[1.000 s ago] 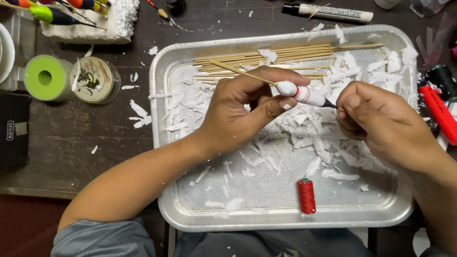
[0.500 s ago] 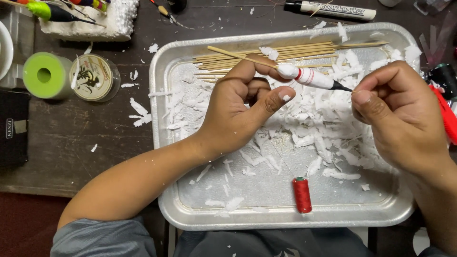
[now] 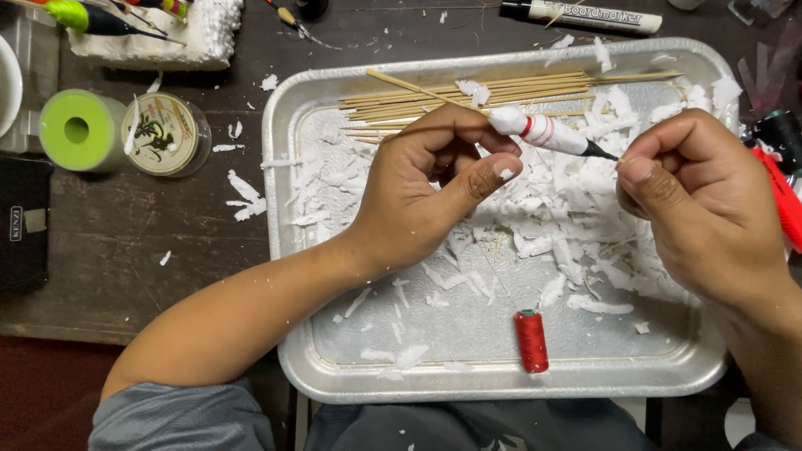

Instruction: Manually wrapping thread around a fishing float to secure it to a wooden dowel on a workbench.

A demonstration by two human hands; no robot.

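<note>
Left hand [image 3: 418, 196] pinches the white butt of a small float [image 3: 547, 134] between fingertips and thumb, closed on it. Float is white with red bands and a dark tapered tip; it hangs in the air over the upper middle of the tray [image 3: 501, 388], not touching it.

Long axis runs roughly left to right, tilted slightly down toward the right. Dark tip points straight at the right hand [image 3: 702, 209].

Right hand is curled shut, thumb and forefinger pinched together just off the tip. Something thin may be held there (a stem or thread, too fine to tell). Cannot tell if it touches the tip; the gap is very small.

So: the left hand carries the float body, the right hand is the nearer one to the tip end. Hands are apart, joined only along the float's line.

Around them:
- Foam shavings [image 3: 576, 209] litter the tray under both hands.
- Bamboo sticks [image 3: 468, 93] lie bundled along the tray's far edge, nearly parallel to the float.
- Red thread spool [image 3: 531, 341] lies near the tray's front edge, well clear.
- Green spool [image 3: 77, 130] and line reel [image 3: 165, 134] sit on the bench [image 3: 167, 242], left of the tray.
- Marker [image 3: 585, 15] lies beyond the tray.
</note>
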